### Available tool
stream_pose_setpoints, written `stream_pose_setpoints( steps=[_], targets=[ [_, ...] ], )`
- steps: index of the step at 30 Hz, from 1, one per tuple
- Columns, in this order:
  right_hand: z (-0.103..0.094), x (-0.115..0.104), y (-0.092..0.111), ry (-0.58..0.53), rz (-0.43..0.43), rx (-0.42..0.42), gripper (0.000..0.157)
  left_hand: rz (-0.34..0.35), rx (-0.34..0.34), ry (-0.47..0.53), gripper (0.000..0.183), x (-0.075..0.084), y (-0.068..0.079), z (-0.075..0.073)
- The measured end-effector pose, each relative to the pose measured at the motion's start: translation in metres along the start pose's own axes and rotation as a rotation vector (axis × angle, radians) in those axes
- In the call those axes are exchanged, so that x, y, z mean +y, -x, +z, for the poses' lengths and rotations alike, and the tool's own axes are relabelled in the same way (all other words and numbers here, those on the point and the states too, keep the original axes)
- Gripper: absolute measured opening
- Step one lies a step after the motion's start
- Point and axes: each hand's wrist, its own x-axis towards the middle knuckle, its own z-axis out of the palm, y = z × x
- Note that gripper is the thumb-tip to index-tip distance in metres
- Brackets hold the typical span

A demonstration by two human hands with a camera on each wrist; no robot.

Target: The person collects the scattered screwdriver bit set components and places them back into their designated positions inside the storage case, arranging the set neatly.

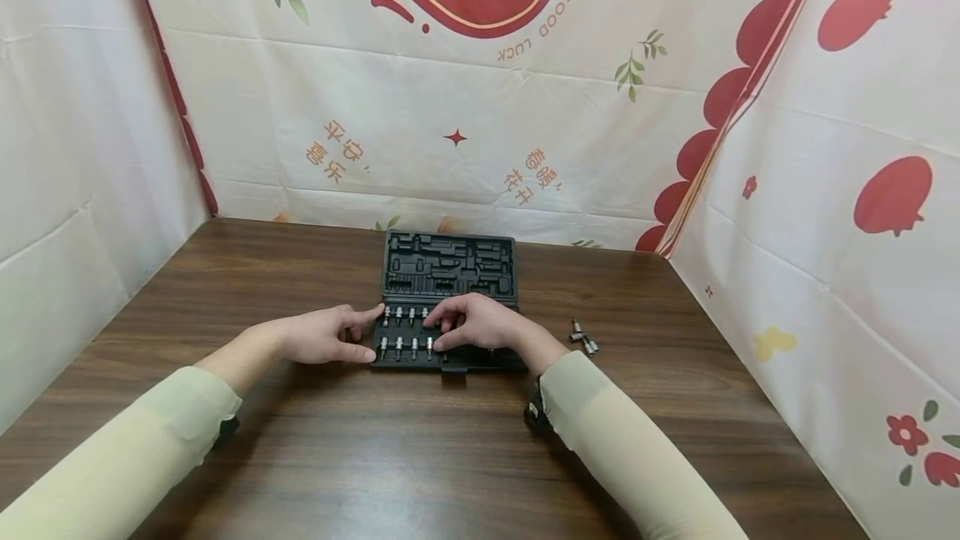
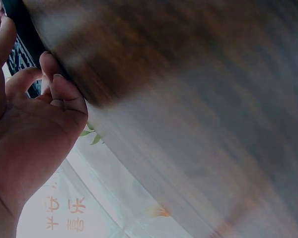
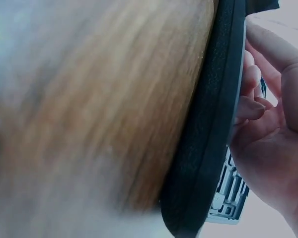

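Note:
A black plastic tool case (image 1: 452, 362) lies open on the table, its moulded lid (image 1: 450, 265) leaning back. Two rows of short silver bit sockets (image 1: 399, 346) sit in its base. At the base's left side, my left hand (image 1: 322, 336) touches the edge with index finger and thumb spread apart, the other fingers curled under. My right hand (image 1: 480, 323) is over the middle of the base. Its index finger is near the upper row and its thumb beside a socket of the lower row, the tips apart. The hand hides the sockets beneath it.
Several loose silver sockets (image 1: 585, 340) lie on the brown wooden table (image 1: 360, 457), right of the case. White printed cloth (image 1: 420, 98) hangs behind the table and along both sides.

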Motion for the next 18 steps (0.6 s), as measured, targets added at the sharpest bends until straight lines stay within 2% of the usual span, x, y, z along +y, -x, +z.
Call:
stream_pose_setpoints(
  steps=[18],
  targets=[
    [0.0024, -0.001, -0.0048, 0.039, -0.002, -0.029, 0.029, -0.003, 0.0, 0.003, 0.089, 0.0001, 0.0001, -0.0004]
  ],
)
